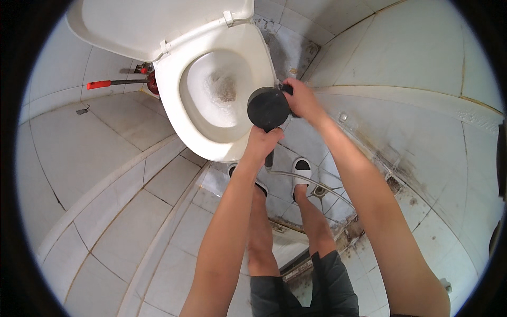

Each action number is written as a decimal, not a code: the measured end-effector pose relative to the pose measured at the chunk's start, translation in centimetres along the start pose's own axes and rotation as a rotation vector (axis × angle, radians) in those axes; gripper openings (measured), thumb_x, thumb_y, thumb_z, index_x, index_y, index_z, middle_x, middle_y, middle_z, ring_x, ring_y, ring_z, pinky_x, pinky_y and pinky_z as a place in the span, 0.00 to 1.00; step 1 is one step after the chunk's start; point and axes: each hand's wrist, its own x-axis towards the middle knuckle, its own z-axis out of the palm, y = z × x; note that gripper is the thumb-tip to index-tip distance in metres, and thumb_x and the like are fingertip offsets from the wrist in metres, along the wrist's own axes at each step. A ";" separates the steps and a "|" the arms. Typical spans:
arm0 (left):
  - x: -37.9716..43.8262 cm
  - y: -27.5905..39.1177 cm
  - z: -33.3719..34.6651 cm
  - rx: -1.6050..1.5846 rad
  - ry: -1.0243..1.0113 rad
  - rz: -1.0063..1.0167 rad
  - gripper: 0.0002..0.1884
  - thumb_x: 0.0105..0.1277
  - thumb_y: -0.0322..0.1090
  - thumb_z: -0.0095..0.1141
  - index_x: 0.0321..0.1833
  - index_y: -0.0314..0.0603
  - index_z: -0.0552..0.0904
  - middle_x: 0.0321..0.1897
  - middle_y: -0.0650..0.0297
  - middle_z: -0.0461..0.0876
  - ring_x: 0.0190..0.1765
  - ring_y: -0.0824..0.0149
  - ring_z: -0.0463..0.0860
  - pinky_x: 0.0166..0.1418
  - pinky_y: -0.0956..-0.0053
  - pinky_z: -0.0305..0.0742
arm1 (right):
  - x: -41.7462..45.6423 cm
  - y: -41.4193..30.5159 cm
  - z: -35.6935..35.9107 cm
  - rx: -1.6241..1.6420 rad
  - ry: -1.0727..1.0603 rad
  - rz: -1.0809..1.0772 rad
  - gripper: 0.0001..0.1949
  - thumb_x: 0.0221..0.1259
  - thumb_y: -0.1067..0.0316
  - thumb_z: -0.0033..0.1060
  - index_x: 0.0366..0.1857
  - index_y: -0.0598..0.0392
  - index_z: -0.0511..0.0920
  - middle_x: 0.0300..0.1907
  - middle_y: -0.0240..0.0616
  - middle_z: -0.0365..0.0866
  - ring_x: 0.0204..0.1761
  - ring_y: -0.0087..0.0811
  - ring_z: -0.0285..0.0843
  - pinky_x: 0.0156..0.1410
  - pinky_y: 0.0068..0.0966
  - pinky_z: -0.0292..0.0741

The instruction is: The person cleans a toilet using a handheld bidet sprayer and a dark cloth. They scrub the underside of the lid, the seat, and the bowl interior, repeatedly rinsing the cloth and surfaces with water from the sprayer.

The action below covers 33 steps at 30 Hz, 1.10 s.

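Note:
A black round hand shower (268, 107) is held over the right front rim of the white toilet bowl (206, 148). My left hand (263, 142) grips its handle just below the head, and a metal hose (313, 182) hangs from the handle's end towards the lower right. To the right of the shower head, my right hand (302, 101) is closed around a dark object (288, 90), mostly hidden by the fingers; I cannot tell what it is. Water with brownish matter (225, 89) lies in the bowl. The raised toilet lid (119, 27) stands behind it.
A red-handled tool (99, 84) leans beside the toilet on the left. A floor drain (319, 191) is near my slippered right foot (302, 170). Tiled walls close in on both sides, and a stained raised edge (348, 233) crosses behind my feet.

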 end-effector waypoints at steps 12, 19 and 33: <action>-1.9 -0.1 1.3 -0.186 0.059 0.006 0.14 0.65 0.24 0.57 0.53 0.39 0.83 0.47 0.65 0.84 0.42 0.70 0.81 0.49 0.72 0.74 | 7.3 -2.9 -2.0 -0.100 0.065 0.040 0.18 0.56 0.61 0.66 0.48 0.58 0.84 0.47 0.52 0.88 0.53 0.54 0.85 0.58 0.44 0.80; -1.4 0.0 1.0 -0.141 0.044 0.027 0.13 0.62 0.22 0.58 0.50 0.40 0.84 0.43 0.66 0.84 0.39 0.70 0.79 0.47 0.72 0.72 | -4.3 -1.0 0.6 -0.023 -0.040 0.122 0.17 0.57 0.61 0.66 0.47 0.60 0.82 0.47 0.55 0.87 0.53 0.59 0.83 0.57 0.48 0.79; -2.2 -0.5 1.0 -0.135 0.157 -0.012 0.12 0.60 0.22 0.60 0.47 0.41 0.85 0.39 0.68 0.82 0.39 0.72 0.76 0.45 0.72 0.72 | 7.8 -2.6 -0.8 -0.106 0.177 0.019 0.18 0.57 0.59 0.68 0.48 0.58 0.84 0.46 0.53 0.88 0.50 0.55 0.85 0.56 0.44 0.80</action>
